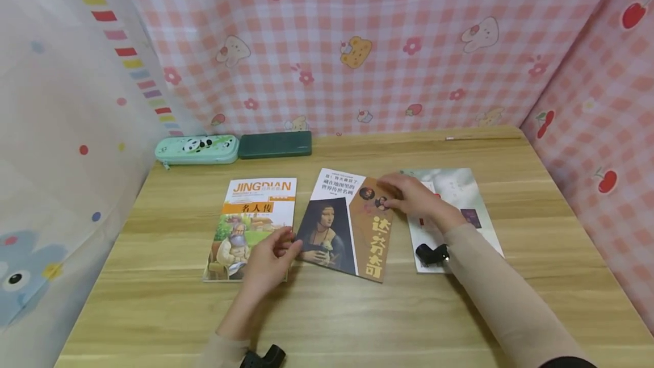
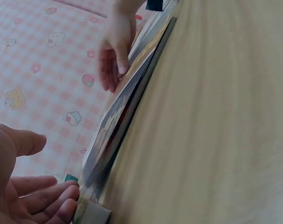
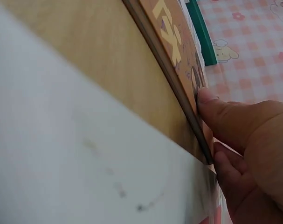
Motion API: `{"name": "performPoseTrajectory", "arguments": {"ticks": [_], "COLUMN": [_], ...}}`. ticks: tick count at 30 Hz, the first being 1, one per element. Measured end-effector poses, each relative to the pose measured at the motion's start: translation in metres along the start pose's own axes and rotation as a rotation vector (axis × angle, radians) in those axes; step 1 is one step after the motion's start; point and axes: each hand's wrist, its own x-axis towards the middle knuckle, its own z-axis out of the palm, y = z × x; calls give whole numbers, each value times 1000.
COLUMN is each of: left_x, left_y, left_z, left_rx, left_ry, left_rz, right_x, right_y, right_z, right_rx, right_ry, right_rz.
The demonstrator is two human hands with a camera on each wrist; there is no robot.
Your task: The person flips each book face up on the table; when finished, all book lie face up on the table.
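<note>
Books lie three in a row on the counter (image 1: 357,311), and the middle one, the portrait book (image 1: 347,226), is the one in hand: it sits at the centre of the counter, tilted so its top leans toward one o'clock. The right hand (image 1: 416,197) grasps its upper right corner at about two o'clock of the cover, thumb on the brown cover face and fingers curled under the edge, which the right wrist view shows plainly with the thumb (image 3: 209,100) pressed on the cover. The left hand (image 1: 271,260) is at the book's lower left corner, about eight o'clock, fingers loosely bent with the tips at the edge; the left wrist view shows those fingers (image 2: 48,196) relaxed beside the corner, touching rather than gripping. By my reading the step is taking hold of this book to lift or square it; the next move would call for a firmer left grip so that the thin cover does not flex. At nine o'clock of it lies the orange-titled book (image 1: 252,226), partly under the left hand; at three o'clock the pale book (image 1: 460,186), crossed by the right forearm. Beyond, at eleven o'clock, two cases stand end to end: one mint panda case (image 1: 196,149) and one dark green case (image 1: 275,144). One thin stick (image 1: 482,138) lies at one o'clock near the back edge.
</note>
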Motion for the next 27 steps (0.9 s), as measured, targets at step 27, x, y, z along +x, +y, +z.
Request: {"name": "performPoseTrajectory", "arguments": {"ticks": [27], "left_x": [-19], "left_y": [4], "left_z": [32], "left_rx": [-64], "left_ry": [-92], "left_rz": [92], "right_x": [26], "right_y": [0], "right_z": [5], "right_rx": [24], "right_ry": [67], "right_rz": [18]}}
